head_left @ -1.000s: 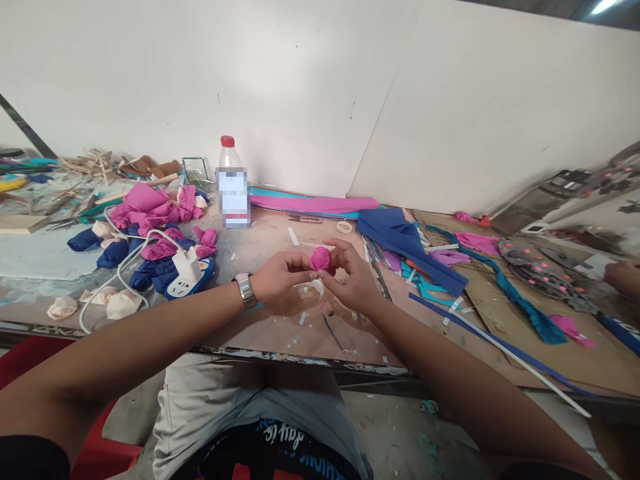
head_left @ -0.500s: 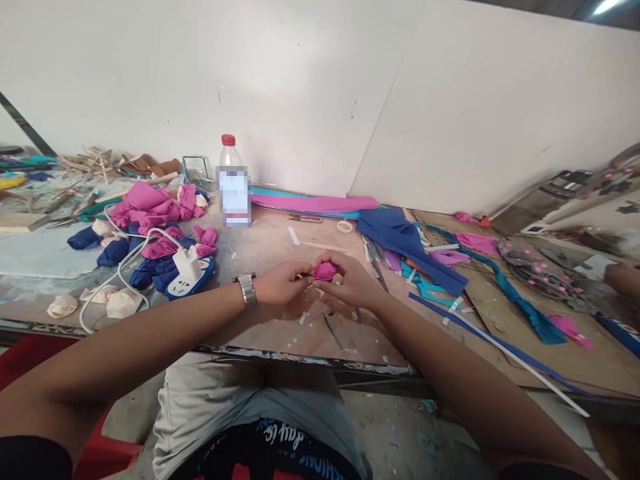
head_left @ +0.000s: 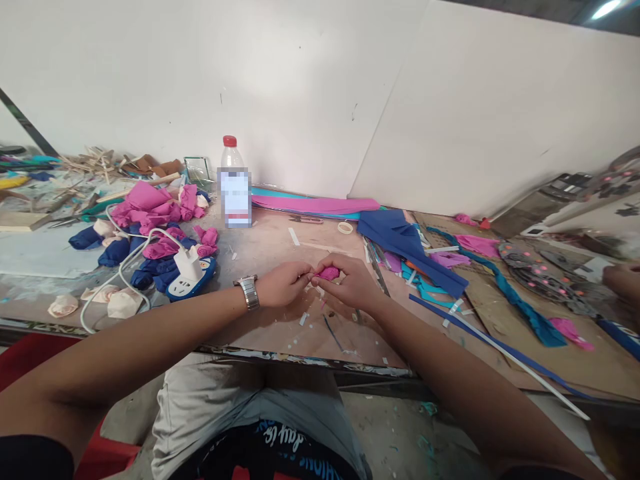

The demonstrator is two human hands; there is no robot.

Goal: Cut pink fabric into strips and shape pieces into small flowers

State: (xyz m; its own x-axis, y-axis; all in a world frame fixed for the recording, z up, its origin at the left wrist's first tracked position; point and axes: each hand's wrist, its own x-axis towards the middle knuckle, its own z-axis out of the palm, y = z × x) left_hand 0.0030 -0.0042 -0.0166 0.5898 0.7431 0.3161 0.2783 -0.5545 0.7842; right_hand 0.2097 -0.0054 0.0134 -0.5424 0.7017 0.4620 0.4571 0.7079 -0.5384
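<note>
Just above the table's front part, a small bunched pink flower [head_left: 329, 273], of fabric or crepe paper, sits between my two hands. My right hand [head_left: 346, 283] is closed around it, thumb and fingers curled about its sides. My left hand [head_left: 286, 283], with a metal watch on the wrist, pinches the flower's left end between thumb and fingertips. The fingers hide part of the flower. On the left lies a heap of similar pink flowers [head_left: 145, 203] mixed with dark blue flowers [head_left: 114, 253]. Cream flowers [head_left: 63, 306] lie near the front edge.
A blue and white power strip [head_left: 186, 285] with a plugged charger and white cable stands left of my hands. Behind are a red-capped bottle [head_left: 233, 157], small snips [head_left: 306, 219] and a tape ring [head_left: 345, 227]. Blue fabric [head_left: 415, 250] lies right. Another person's hand [head_left: 621, 280] shows far right.
The pink flower has turned in my fingers, and less of it shows. My left fingertips have closed onto its left end. The things on the table have stayed put.
</note>
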